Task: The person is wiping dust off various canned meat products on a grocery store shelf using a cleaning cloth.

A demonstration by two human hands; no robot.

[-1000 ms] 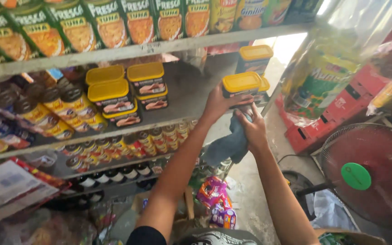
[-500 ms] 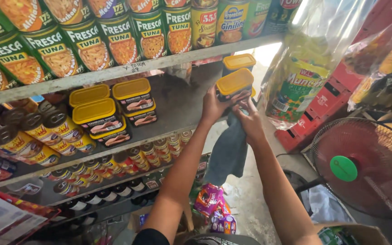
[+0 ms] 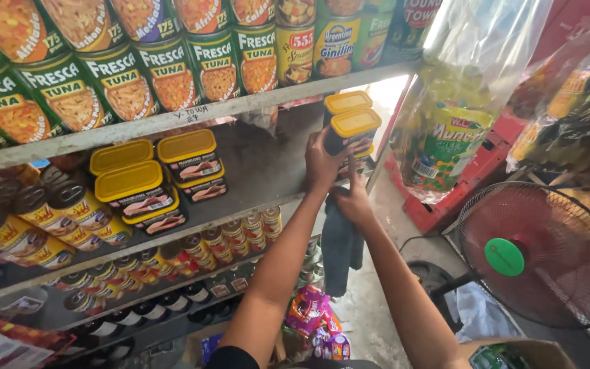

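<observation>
Gripping a dark rectangular tin with a yellow plastic lid [image 3: 351, 131], the left hand [image 3: 324, 164] has its fingers curled round the tin's left side and holds it at the right end of the grey metal middle shelf [image 3: 261, 171]. A second yellow-lidded tin [image 3: 347, 102] sits just behind and above the held one, the two touching or nearly so. The right hand [image 3: 354, 199] is just below the held tin, one finger raised against the tin's underside while the others are closed on a dark grey cloth [image 3: 341, 242] that hangs down in front of that shelf's edge.

Further left on the middle shelf stand four more yellow-lidded tins [image 3: 150, 179], stacked two high in two piles, well apart from the held tin. To the left of those lie round cans with ring-pull tops [image 3: 32, 215], tipped on their sides. On the shelf above the middle shelf stands a row of green-labelled round cans [image 3: 138, 75], and beneath the middle shelf run rows of small cans and dark bottles [image 3: 172, 266].

To the right of the middle shelf hang clear plastic bags of yellow snack packets [image 3: 452, 130] with a red plastic crate [image 3: 472, 181] behind them. Below the crate, a red-caged electric fan with a green hub [image 3: 537, 256] stands on the floor.
</observation>
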